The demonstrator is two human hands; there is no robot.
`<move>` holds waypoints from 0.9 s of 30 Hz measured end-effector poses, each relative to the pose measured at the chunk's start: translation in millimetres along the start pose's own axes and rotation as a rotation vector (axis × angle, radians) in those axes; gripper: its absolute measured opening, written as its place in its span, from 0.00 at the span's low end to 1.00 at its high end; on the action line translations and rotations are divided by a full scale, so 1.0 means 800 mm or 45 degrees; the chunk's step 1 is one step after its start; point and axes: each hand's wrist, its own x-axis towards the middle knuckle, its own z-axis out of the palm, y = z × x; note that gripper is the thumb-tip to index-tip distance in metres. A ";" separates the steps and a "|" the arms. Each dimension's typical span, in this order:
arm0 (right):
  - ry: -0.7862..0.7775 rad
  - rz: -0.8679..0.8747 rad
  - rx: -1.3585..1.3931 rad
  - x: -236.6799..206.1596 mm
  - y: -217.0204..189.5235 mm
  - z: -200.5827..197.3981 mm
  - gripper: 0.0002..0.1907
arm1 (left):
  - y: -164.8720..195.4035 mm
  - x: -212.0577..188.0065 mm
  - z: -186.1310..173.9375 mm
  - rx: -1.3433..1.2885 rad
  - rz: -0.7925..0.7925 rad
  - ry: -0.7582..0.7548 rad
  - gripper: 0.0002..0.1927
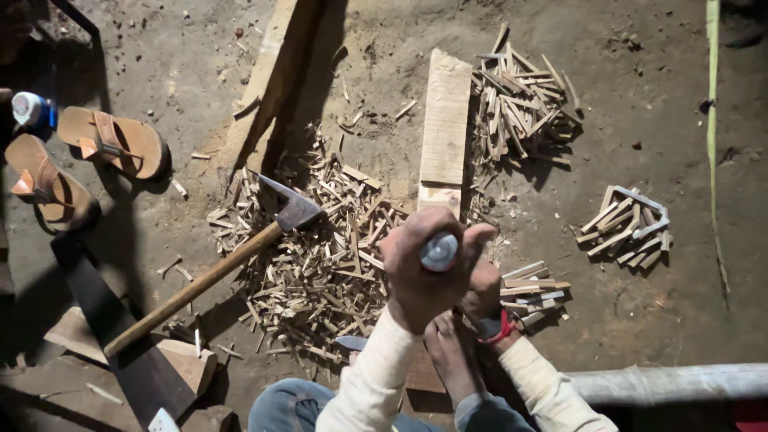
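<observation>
Head view: a metal-capped tool handle is gripped in the closed left hand at centre; the right hand, at 4 o'clock, is curled shut, contents hidden. Stiff and smooth, the handle seems best held mid-shaft. Light, brittle wood slivers lie at 9 o'clock.

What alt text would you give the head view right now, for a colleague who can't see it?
Seen from above, a person's left hand grips a round-ended tool handle over a wooden plank on a dirt floor, with the right hand just beside it. Wood chips surround the plank; a hatchet lies to the left, near two sandals.
</observation>
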 end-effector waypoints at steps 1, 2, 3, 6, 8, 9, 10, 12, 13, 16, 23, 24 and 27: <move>0.023 0.015 0.009 -0.003 0.001 0.000 0.14 | -0.001 -0.001 0.002 0.026 -0.010 0.013 0.18; 0.042 0.028 0.033 -0.005 0.002 0.000 0.14 | -0.004 0.000 0.005 0.058 0.023 0.026 0.19; 0.068 0.035 0.043 -0.007 0.002 0.002 0.15 | -0.004 -0.002 0.006 0.092 0.043 0.031 0.19; 0.202 0.465 0.526 -0.006 0.001 0.007 0.17 | -0.006 -0.004 0.013 0.185 0.094 -0.053 0.22; 0.141 0.288 0.265 -0.003 0.004 0.009 0.19 | -0.011 -0.002 0.016 0.175 0.131 -0.069 0.22; 0.110 0.214 0.135 -0.001 0.005 0.008 0.20 | -0.012 -0.002 0.016 0.122 0.111 -0.050 0.21; 0.077 0.154 0.001 0.000 0.005 0.007 0.21 | -0.013 -0.002 0.017 0.065 0.077 -0.035 0.21; 0.047 0.078 -0.121 0.002 0.004 0.005 0.19 | -0.012 -0.002 0.016 0.049 0.046 -0.031 0.21; 0.045 0.062 -0.116 0.003 0.003 0.005 0.19 | -0.012 -0.002 0.016 0.043 0.043 -0.025 0.21; 0.064 0.029 -0.065 0.000 0.000 0.006 0.17 | -0.006 -0.002 0.012 0.044 -0.026 -0.110 0.18; 0.090 0.002 -0.064 -0.016 0.003 0.007 0.12 | -0.011 -0.017 0.007 0.113 0.045 -0.110 0.19; 0.083 -0.014 -0.083 -0.015 0.004 0.005 0.11 | -0.018 -0.022 0.009 0.134 0.040 -0.100 0.18; 0.108 -0.095 -0.083 -0.016 0.007 0.005 0.10 | -0.041 -0.040 0.010 0.133 0.038 -0.096 0.17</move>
